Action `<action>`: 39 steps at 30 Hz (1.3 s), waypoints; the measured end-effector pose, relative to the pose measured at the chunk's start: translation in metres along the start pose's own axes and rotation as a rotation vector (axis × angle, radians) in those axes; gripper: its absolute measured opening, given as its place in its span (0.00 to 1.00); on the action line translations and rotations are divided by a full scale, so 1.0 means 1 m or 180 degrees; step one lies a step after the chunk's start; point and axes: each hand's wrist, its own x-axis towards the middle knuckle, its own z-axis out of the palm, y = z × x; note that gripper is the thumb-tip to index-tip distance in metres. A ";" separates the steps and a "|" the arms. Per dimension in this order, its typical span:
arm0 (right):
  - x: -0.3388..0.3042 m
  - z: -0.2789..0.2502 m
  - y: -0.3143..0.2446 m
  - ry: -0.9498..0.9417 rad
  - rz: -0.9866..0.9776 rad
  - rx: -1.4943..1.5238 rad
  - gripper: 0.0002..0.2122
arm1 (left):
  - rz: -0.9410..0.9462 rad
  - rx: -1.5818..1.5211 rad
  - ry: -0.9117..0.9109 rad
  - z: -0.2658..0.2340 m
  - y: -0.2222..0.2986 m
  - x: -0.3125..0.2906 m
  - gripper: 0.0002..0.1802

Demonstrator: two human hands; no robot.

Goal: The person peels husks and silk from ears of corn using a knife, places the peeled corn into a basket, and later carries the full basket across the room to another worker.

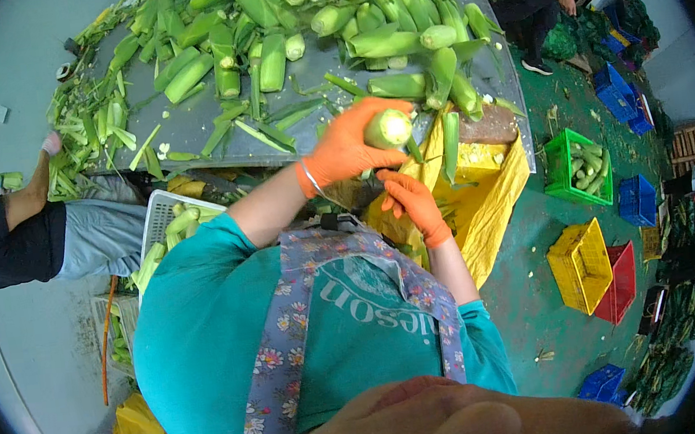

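In my orange-gloved left hand (344, 145) is an ear of corn (390, 130) in green husk, its pale cut end turned up toward me. The fingers wrap round its side, above the table's near edge. Just below and to the right, my right hand (416, 205), also gloved in orange, has its fingers curled in. Whatever it may hold is hidden. Under both hands hangs a yellow sack (495, 210), opened at the table's edge, with green husk strips at its mouth. A heap of unpeeled corn (384, 42) lies on the table beyond my hands.
Loose husks (105, 128) litter the left of the metal table (300, 85). A white crate (157, 216) of corn stands at my left, near another person (26, 225). On the right floor are a green crate (572, 193) of corn, a yellow crate (580, 267) and a red crate (617, 282).
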 end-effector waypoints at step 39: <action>0.127 0.146 -0.020 0.0718 -0.1538 -0.1030 0.23 | -0.1157 -0.1268 0.0531 -0.161 -0.121 -0.079 0.24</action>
